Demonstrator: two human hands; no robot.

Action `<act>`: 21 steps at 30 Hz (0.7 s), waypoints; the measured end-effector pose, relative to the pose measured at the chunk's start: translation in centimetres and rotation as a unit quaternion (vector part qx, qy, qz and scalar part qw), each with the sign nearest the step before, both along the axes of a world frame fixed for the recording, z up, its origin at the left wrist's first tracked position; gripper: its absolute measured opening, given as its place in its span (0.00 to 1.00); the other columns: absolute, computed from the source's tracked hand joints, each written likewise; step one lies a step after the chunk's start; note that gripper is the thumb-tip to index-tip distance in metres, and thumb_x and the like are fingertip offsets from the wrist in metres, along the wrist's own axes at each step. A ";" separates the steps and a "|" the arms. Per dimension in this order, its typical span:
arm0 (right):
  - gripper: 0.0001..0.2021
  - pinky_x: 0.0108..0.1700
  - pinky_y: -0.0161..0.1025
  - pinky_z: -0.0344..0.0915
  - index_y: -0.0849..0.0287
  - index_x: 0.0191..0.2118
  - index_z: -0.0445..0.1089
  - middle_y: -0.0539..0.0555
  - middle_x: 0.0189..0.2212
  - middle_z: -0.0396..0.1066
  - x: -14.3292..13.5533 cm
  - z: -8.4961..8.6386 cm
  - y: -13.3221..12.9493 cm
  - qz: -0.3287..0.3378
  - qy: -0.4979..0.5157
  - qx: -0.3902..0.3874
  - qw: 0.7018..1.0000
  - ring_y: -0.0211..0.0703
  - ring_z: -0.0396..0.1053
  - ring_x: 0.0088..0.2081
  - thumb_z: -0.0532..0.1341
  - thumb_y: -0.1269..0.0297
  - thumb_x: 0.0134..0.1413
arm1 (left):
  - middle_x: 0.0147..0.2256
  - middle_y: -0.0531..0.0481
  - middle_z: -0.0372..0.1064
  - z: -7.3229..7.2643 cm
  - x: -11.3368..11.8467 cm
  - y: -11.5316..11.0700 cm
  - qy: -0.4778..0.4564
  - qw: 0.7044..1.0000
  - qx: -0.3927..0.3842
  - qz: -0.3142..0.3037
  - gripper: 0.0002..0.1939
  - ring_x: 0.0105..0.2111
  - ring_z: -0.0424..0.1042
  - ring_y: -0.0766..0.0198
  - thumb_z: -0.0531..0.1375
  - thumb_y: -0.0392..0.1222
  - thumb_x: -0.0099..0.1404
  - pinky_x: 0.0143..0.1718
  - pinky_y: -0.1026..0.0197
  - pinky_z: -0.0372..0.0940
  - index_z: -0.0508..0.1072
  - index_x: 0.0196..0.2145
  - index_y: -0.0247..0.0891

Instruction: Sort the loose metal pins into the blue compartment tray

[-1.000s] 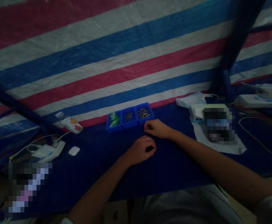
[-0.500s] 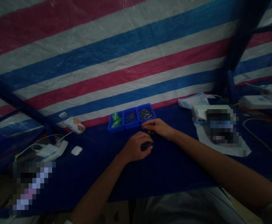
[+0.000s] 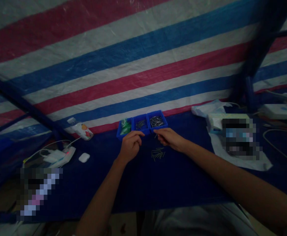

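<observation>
My left hand (image 3: 130,146) is closed, its fingertips pinched together at the front edge of the middle blue bin (image 3: 144,132). Whatever sits between those fingers is too small to make out. My right hand (image 3: 170,139) is closed just in front of the right blue bin (image 3: 166,125), pinching a thin metal piece that looks like a screw or nail. On the table below the hands lies a loose pile of similar screws or nails (image 3: 158,154). More thin metal pieces (image 3: 156,121) fill the right bin, fewer lie in the middle one, and green packets (image 3: 126,126) are in the left one.
A bottle (image 3: 84,130), a power strip (image 3: 66,158) with cables and a small white case (image 3: 84,157) are on the left of the blue table (image 3: 133,186). A tissue pack (image 3: 213,122) and white sheet (image 3: 265,165) lie right. Striped sheeting hangs behind.
My left hand has moved left and away from the dark bunch of metal pieces, which now lies spread on the table. My right hand stays near the right bin.
</observation>
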State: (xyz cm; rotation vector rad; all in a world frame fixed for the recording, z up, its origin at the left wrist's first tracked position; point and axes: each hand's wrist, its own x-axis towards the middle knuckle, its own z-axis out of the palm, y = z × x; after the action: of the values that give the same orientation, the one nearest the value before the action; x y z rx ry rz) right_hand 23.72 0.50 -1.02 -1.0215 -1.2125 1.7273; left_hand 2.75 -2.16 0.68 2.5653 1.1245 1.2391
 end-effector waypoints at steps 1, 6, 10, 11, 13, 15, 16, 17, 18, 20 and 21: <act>0.18 0.19 0.32 0.46 0.59 0.20 0.59 0.45 0.15 0.56 -0.2 -0.2 0.1 0.025 -0.022 0.012 0.999 0.29 0.51 0.16 0.61 0.57 0.57 | 0.38 0.49 0.74 0.1 -0.1 0.0 -0.001 1.000 0.000 -0.004 0.14 0.38 0.73 0.61 0.48 0.23 0.52 0.41 0.56 0.67 0.66 0.19 0.38; 0.15 0.20 0.33 0.48 0.59 0.29 0.66 0.49 0.21 0.65 -1.7 -0.1 0.5 0.043 -0.031 0.046 0.998 0.31 0.56 0.19 0.59 0.51 0.57 | 0.36 0.48 0.74 0.6 -0.8 0.2 -0.021 1.000 0.004 0.010 0.12 0.35 0.73 0.61 0.50 0.27 0.56 0.38 0.57 0.67 0.67 0.21 0.38; 0.15 0.20 0.33 0.52 0.56 0.46 0.65 0.55 0.35 0.73 -2.2 0.2 0.5 0.020 -0.028 0.063 0.997 0.32 0.63 0.22 0.58 0.53 0.58 | 0.27 0.51 0.71 0.9 -1.3 0.5 0.027 0.996 -0.070 0.056 0.09 0.25 0.69 0.64 0.54 0.35 0.62 0.29 0.61 0.63 0.70 0.25 0.38; 0.15 0.21 0.33 0.54 0.57 0.47 0.65 0.55 0.35 0.73 -2.1 0.1 0.4 0.032 -0.058 0.088 0.994 0.32 0.63 0.22 0.58 0.55 0.58 | 0.25 0.52 0.70 0.9 -1.4 0.7 0.058 0.991 -0.099 0.071 0.09 0.24 0.68 0.64 0.55 0.38 0.63 0.27 0.62 0.61 0.71 0.26 0.38; 0.13 0.24 0.33 0.58 0.59 0.46 0.68 0.54 0.34 0.73 -1.6 -0.2 0.2 0.053 -0.146 0.160 0.975 0.34 0.65 0.23 0.58 0.59 0.58 | 0.24 0.53 0.71 0.7 -1.7 0.9 0.118 0.976 -0.153 0.103 0.08 0.24 0.68 0.64 0.57 0.41 0.63 0.27 0.62 0.60 0.73 0.28 0.38; 0.11 0.28 0.34 0.61 0.61 0.42 0.71 0.54 0.31 0.74 -1.0 -0.5 -0.1 0.066 -0.246 0.244 0.936 0.36 0.68 0.26 0.59 0.61 0.57 | 0.27 0.52 0.73 0.4 -2.3 1.2 0.158 0.960 -0.195 0.124 0.06 0.26 0.70 0.62 0.59 0.42 0.62 0.27 0.62 0.60 0.74 0.31 0.39; 0.10 0.30 0.35 0.61 0.61 0.41 0.72 0.54 0.31 0.74 -0.8 -0.5 -0.3 0.071 -0.288 0.284 0.912 0.38 0.69 0.28 0.59 0.62 0.56 | 0.28 0.52 0.73 0.2 -2.7 1.4 0.174 0.953 -0.212 0.128 0.06 0.27 0.71 0.62 0.60 0.43 0.61 0.27 0.62 0.60 0.75 0.32 0.39; 0.10 0.31 0.35 0.62 0.61 0.40 0.73 0.54 0.31 0.74 -0.5 -0.6 -0.4 0.075 -0.321 0.318 0.889 0.39 0.70 0.30 0.59 0.62 0.56 | 0.28 0.51 0.73 0.0 -3.0 1.5 0.189 0.947 -0.225 0.129 0.06 0.28 0.72 0.61 0.61 0.43 0.61 0.28 0.62 0.61 0.75 0.34 0.40; 0.10 0.32 0.36 0.62 0.60 0.39 0.74 0.54 0.31 0.75 -0.4 -0.6 -0.6 0.080 -0.346 0.343 0.870 0.40 0.71 0.31 0.60 0.62 0.56 | 0.29 0.51 0.74 -0.1 -3.3 1.6 0.200 0.943 -0.231 0.130 0.07 0.28 0.72 0.61 0.61 0.43 0.60 0.28 0.62 0.61 0.76 0.36 0.40; 0.10 0.33 0.36 0.61 0.60 0.40 0.74 0.54 0.32 0.76 -0.3 -0.7 -0.7 0.090 -0.369 0.369 0.848 0.41 0.71 0.32 0.59 0.61 0.56 | 0.30 0.51 0.74 -0.4 -3.7 1.8 0.212 0.941 -0.228 0.133 0.10 0.29 0.72 0.60 0.61 0.43 0.61 0.29 0.61 0.62 0.76 0.40 0.40; 0.11 0.33 0.36 0.61 0.59 0.41 0.74 0.54 0.32 0.76 -0.3 -0.8 -0.8 0.093 -0.373 0.374 0.844 0.41 0.71 0.32 0.59 0.61 0.57 | 0.31 0.50 0.75 -0.5 -3.6 1.8 0.215 0.942 -0.221 0.134 0.11 0.30 0.73 0.59 0.61 0.43 0.62 0.30 0.61 0.63 0.76 0.42 0.41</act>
State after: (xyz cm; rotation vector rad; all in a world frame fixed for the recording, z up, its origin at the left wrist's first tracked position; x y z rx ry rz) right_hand 23.45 -0.28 -1.77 -1.1041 -2.2974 0.7700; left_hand -0.89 -0.32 0.17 2.4318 1.6537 0.3722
